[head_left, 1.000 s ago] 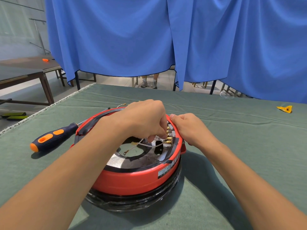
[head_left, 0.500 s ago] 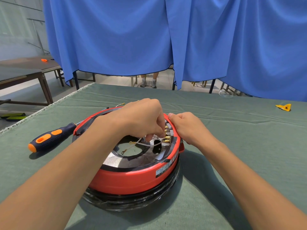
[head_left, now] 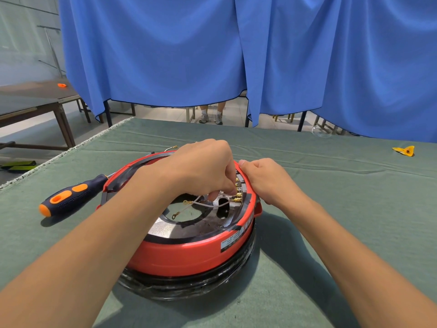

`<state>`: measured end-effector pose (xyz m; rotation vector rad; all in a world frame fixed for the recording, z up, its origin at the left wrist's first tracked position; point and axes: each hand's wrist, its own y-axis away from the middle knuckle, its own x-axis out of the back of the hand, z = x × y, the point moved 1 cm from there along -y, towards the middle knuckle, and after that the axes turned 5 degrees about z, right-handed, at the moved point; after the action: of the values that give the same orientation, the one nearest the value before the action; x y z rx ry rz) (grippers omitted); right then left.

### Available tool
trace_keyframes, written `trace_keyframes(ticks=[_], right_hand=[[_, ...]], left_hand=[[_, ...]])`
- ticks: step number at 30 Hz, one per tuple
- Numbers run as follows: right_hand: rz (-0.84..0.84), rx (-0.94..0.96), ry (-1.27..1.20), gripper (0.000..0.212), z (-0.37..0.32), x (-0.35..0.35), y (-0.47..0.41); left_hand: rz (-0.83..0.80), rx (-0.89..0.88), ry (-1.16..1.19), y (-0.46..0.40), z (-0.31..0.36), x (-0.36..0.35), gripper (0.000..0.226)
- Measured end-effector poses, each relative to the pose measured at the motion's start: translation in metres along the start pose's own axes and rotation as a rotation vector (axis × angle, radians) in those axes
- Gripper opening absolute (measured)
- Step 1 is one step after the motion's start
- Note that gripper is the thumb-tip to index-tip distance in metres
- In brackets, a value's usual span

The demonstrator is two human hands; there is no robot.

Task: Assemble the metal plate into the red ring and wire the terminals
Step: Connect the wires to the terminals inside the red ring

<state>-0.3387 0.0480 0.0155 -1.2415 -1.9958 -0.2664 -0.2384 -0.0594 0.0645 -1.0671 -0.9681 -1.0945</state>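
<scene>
The glossy red ring (head_left: 189, 254), with the shiny metal plate (head_left: 165, 229) seated inside it, sits near the front edge of the green-clothed table (head_left: 331, 185), open cloth to its right. The left hand (head_left: 203, 169) curls its fingertips onto the brass terminals (head_left: 238, 194) beside thin white wires (head_left: 212, 204), while the right hand (head_left: 264, 178) grips the ring's right rim. A rubbery orange-and-black screwdriver (head_left: 68, 197) lies toward the table's left edge.

The red ring (head_left: 189, 254) sits on a black base near the front edge of the green table (head_left: 331, 209). Inside it lies the shiny metal plate (head_left: 170, 229) with a round hole. Brass terminals (head_left: 238, 194) stand at its right inner side, and white wires (head_left: 212, 204) with ring lugs lie loose across the plate.
</scene>
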Motion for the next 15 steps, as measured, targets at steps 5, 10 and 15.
trace_keyframes(ticks=[5,10,15], right_hand=[[0.01,-0.003,-0.008,0.052,0.0,-0.001,0.0],[0.041,0.007,0.009,0.054,-0.001,-0.002,0.001],[0.052,0.012,0.014,0.055,-0.002,-0.001,0.002]], left_hand=[[0.035,0.01,-0.018,0.002,0.003,0.0,0.012],[0.096,0.011,-0.07,0.003,0.008,-0.002,0.015],[0.095,0.015,-0.061,0.003,0.01,-0.001,0.015]])
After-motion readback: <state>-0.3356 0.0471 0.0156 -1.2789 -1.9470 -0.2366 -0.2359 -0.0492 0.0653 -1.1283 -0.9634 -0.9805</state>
